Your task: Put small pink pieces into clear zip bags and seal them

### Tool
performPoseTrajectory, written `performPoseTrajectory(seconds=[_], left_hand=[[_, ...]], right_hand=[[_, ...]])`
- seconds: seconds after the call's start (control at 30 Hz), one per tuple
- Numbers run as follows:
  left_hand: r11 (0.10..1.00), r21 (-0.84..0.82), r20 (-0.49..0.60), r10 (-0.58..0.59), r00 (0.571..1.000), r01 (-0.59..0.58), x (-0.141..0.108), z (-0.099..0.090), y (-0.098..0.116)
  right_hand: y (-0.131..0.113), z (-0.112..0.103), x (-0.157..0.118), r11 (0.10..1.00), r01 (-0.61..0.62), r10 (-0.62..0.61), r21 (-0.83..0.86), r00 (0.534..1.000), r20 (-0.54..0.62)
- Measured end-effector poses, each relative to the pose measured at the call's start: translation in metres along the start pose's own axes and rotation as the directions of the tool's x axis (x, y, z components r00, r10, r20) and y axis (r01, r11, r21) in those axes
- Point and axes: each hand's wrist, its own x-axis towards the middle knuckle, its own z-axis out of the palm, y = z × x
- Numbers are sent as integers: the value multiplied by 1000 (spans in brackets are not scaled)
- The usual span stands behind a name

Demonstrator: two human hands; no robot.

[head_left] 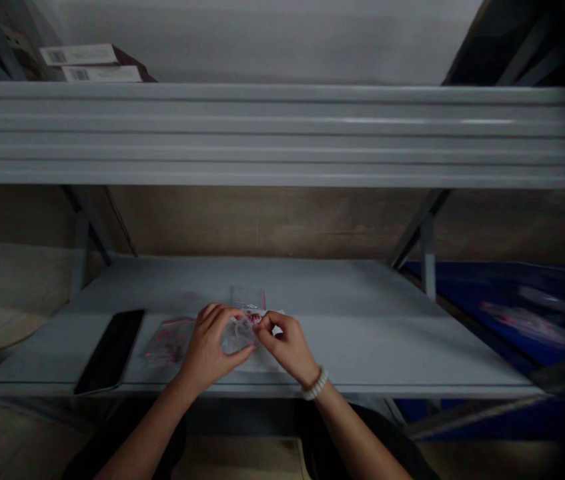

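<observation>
A person works with both bare hands over a grey steel shelf (282, 287), arms reaching in beneath the ribbed front of an upper shelf (262, 133). The left hand (207, 353) curls in a narrow, cupped grip, its fingers arched over a crumpled clear plastic bag (236, 337). The right hand (286, 347) closes narrower still, thumb and forefinger pinched at the bag's upper edge beside a small red patch, a white beaded bracelet (316, 385) at its wrist. Held between the two hands, near the middle of the shelf, the bag appears to be gathered from both sides so that its top stays within the fingers' reach; what the fingers grip exactly is partly hidden. At 9 o'clock from the hands, a flat plastic bag with pink contents (168, 341) lies on the shelf, and at 12 o'clock a smaller clear bag (248, 299) lies just beyond the fingers, both seemingly set close for easy reach. Farther out at 9 o'clock, a black smartphone (109, 351) lies flat near the shelf's front edge. Two barcoded boxes (89, 63) sit on the upper shelf at 11 o'clock, while a blurred blue object (487, 300) shows at 3 o'clock.
</observation>
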Motion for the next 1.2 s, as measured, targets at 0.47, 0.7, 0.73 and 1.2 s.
performPoseTrajectory(seconds=[0.47,0.7,0.73,1.2], left_hand=[[966,-188,-145,-206,968,177,3,7,-14],[970,-185,-110,-181,977,159,4,12,-11],[970,-179,-102,-187,977,167,4,14,-11],[963,-129,-44,-244,969,236,5,24,-10]], right_hand=[[59,1,25,773,78,-28,-630,996,90],[58,9,26,802,84,-71,-591,996,45],[56,9,26,846,97,-105,-525,994,14],[53,-7,35,980,146,-160,-138,982,-100]])
